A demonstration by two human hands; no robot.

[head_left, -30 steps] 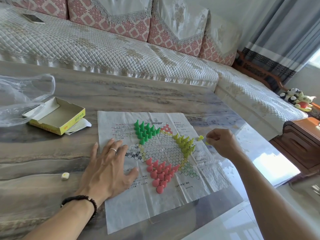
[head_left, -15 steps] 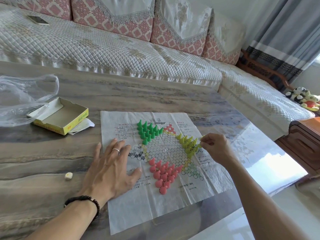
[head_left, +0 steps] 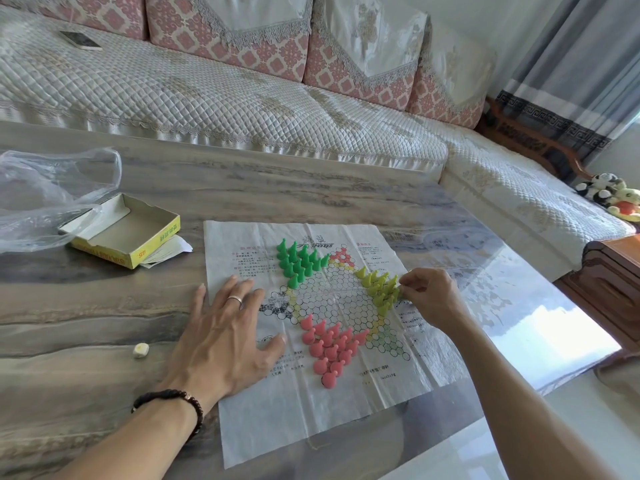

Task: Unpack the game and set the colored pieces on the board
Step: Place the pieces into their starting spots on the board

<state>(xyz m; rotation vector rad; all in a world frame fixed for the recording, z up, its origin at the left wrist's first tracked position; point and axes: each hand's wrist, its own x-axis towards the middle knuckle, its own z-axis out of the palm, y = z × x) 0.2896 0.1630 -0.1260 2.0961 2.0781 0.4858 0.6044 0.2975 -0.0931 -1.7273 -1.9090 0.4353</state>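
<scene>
Right hand point(head_left: 429, 297) pinches something at the yellow pieces' point(head_left: 381, 289) right edge, left hand point(head_left: 225, 337) flat on the board point(head_left: 311, 410).

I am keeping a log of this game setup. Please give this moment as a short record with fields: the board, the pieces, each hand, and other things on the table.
board: paper sheet spread flat on table
green pieces: standing, far corner
pink pieces: standing, near corner
yellow pieces: standing, right corner
left hand: flat, pressing sheet
right hand: fingers pinched at yellow group's edge
other: open yellow box, plastic bag, die
</scene>
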